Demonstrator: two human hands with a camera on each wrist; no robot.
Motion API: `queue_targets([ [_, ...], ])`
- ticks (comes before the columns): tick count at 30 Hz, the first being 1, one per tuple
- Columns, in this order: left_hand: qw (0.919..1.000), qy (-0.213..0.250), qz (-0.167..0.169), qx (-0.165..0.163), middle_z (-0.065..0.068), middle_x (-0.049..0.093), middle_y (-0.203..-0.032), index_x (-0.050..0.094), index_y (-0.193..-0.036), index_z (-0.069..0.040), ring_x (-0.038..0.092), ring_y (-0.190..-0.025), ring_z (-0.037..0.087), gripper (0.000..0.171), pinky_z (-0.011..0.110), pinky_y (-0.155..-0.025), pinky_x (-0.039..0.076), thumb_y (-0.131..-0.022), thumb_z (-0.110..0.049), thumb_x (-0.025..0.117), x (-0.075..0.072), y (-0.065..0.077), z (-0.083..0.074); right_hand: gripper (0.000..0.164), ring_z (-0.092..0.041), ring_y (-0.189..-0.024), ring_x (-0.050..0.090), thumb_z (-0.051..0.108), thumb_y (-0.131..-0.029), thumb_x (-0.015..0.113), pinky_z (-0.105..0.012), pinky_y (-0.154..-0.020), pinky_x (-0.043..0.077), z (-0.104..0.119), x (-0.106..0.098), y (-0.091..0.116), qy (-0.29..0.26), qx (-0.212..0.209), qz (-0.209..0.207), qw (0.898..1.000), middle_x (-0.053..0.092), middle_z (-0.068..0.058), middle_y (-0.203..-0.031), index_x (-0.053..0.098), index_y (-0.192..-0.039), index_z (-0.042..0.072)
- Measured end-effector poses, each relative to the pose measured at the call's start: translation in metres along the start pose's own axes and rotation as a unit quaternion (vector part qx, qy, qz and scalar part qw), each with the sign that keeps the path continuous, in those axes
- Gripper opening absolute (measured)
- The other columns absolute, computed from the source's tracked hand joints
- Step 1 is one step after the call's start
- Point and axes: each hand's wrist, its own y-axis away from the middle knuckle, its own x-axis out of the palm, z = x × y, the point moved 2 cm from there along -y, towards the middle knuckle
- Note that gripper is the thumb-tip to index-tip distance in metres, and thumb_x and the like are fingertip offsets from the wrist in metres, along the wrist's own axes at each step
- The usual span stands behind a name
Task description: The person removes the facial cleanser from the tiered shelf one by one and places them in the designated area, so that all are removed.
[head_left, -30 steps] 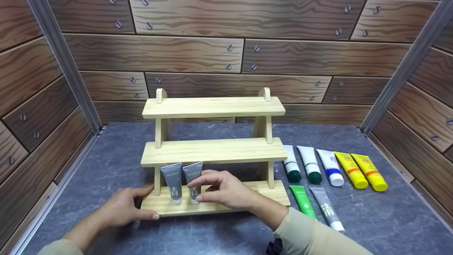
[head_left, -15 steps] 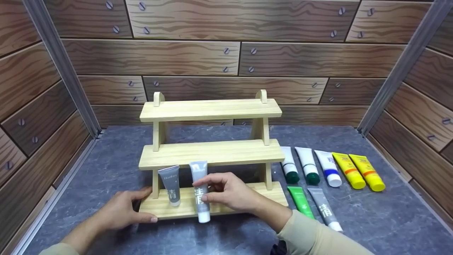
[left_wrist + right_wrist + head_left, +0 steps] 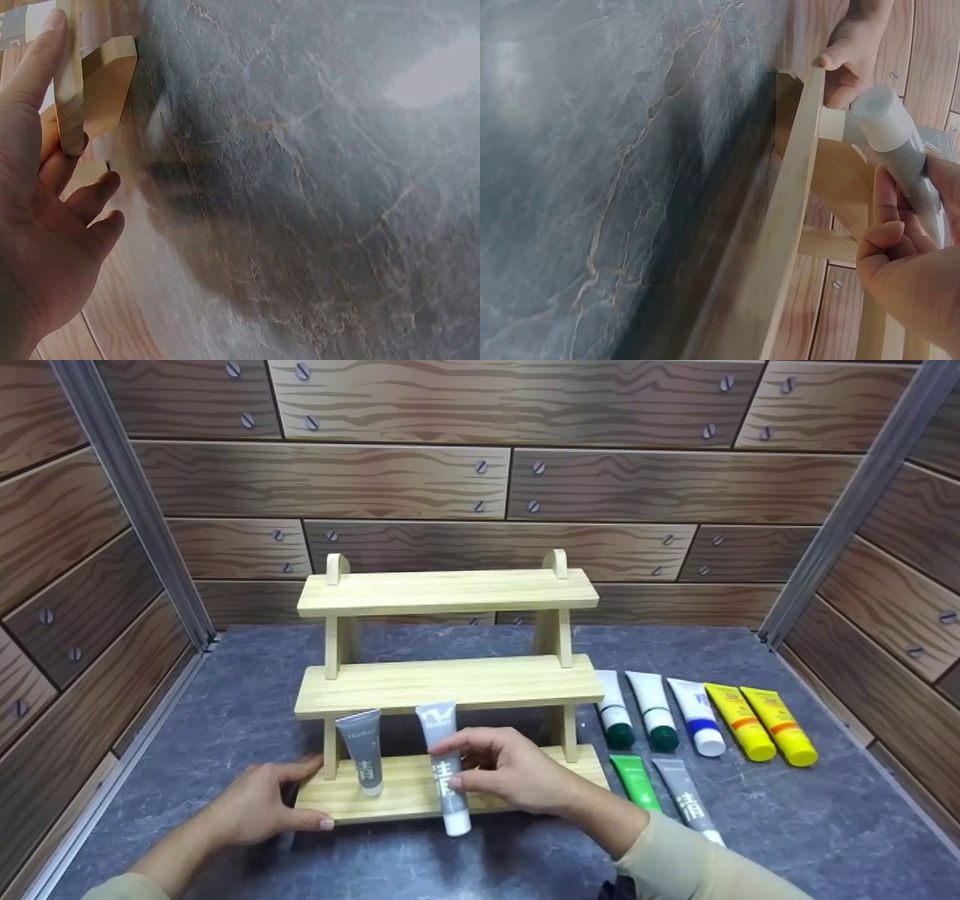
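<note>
A three-tier wooden display stand (image 3: 450, 684) stands on the table. My left hand (image 3: 255, 802) grips the left end of its bottom shelf (image 3: 401, 784), the thumb at the front corner; in the left wrist view the thumb lies on the board (image 3: 70, 90) and other fingers are behind it. My right hand (image 3: 521, 771) pinches a grey squeeze tube (image 3: 437, 724), white cap down, in front of the bottom shelf. In the right wrist view the held tube's cap (image 3: 883, 118) hangs beyond the shelf edge. A matching grey tube (image 3: 363, 750) stands on its cap at the bottom shelf's left.
Right of the stand lie white tubes with green caps (image 3: 651, 711), a blue-and-white tube (image 3: 697, 716), yellow tubes (image 3: 776, 724), a green tube (image 3: 636, 781) and another grey tube (image 3: 685, 796). Wood-patterned walls (image 3: 510, 480) enclose the table.
The tube in my right hand has left its place beside the standing grey tube, coming forward and then right. My left hand keeps its grip on the shelf. The head view shifted slightly.
</note>
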Motion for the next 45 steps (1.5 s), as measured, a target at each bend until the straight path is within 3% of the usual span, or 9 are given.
queue_targets([
  [8, 1.0000, 0.007, 0.002, -0.005, 0.023, 0.066, -0.139, 0.061, -0.146, 0.001, 0.062, -0.129, 0.041, 0.097, 0.061, -0.110, 0.047, -0.073, -0.053, 0.095, -0.001, 0.001, -0.001, 0.037, -0.019, -0.098, 0.067, 0.005, -0.096, 0.077, -0.025, -0.082, 0.057, 0.005, -0.009, 0.013, -0.018, -0.018, 0.005, 1.000, 0.073, -0.010, -0.114, 0.071, -0.132, 0.006],
  [18, 0.9996, 0.017, 0.006, -0.023, 0.026, 0.064, -0.141, 0.059, -0.147, 0.002, 0.060, -0.130, 0.041, 0.102, 0.061, -0.111, 0.046, -0.072, -0.058, 0.094, -0.005, 0.001, 0.000, 0.036, -0.021, -0.097, 0.068, 0.008, -0.098, 0.075, -0.025, -0.078, 0.057, 0.014, -0.022, 0.030, 0.008, -0.008, 0.006, 1.000, 0.072, -0.010, -0.114, 0.070, -0.133, 0.008],
  [25, 0.9997, 0.014, 0.006, -0.019, 0.026, 0.064, -0.140, 0.059, -0.147, 0.002, 0.062, -0.128, 0.038, 0.100, 0.061, -0.110, 0.048, -0.073, -0.055, 0.095, -0.002, 0.003, 0.003, 0.037, -0.025, -0.099, 0.070, 0.007, -0.098, 0.074, -0.030, -0.081, 0.061, 0.019, -0.034, 0.045, 0.013, -0.026, 0.003, 1.000, 0.072, -0.014, -0.114, 0.069, -0.134, 0.006],
  [45, 0.9988, 0.018, 0.010, -0.045, 0.026, 0.063, -0.141, 0.060, -0.148, 0.000, 0.059, -0.132, 0.045, 0.102, 0.062, -0.112, 0.045, -0.070, -0.056, 0.096, -0.001, 0.001, 0.000, 0.036, -0.022, -0.098, 0.071, 0.008, -0.099, 0.074, -0.032, -0.080, 0.063, 0.024, -0.090, 0.101, 0.070, -0.006, -0.054, 0.996, 0.072, -0.012, -0.119, 0.068, -0.135, 0.008],
])
